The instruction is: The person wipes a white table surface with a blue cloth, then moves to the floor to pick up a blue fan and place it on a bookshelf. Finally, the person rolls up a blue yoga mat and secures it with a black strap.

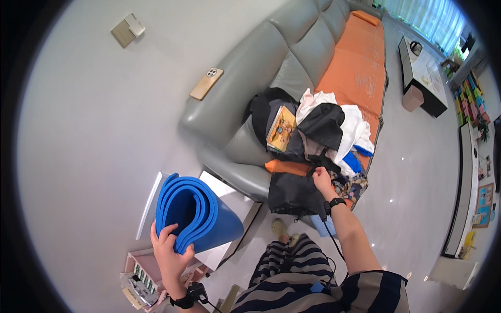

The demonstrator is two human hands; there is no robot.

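A rolled blue foam mat (219,223) stands out at the left, and my left hand (170,244) grips the lower edge of its open end. My right hand (323,180) has its fingers closed on a black fabric bag (295,193) near the seat's front corner. Behind that hand lie black straps, a black cloth pouch (323,123) and white clothes (352,129). An orange rolled cloth (289,167) shows between the bag and a dark backpack (260,117), on which a colourful picture book (282,129) rests.
The grey leather sofa (242,62) carries an orange cover (352,74) and has a phone (206,84) on its side. A white side table (213,254) stands beneath the mat, with a pink cart (146,266) at lower left. A coffee table (426,74) and a bin (413,98) stand at upper right.
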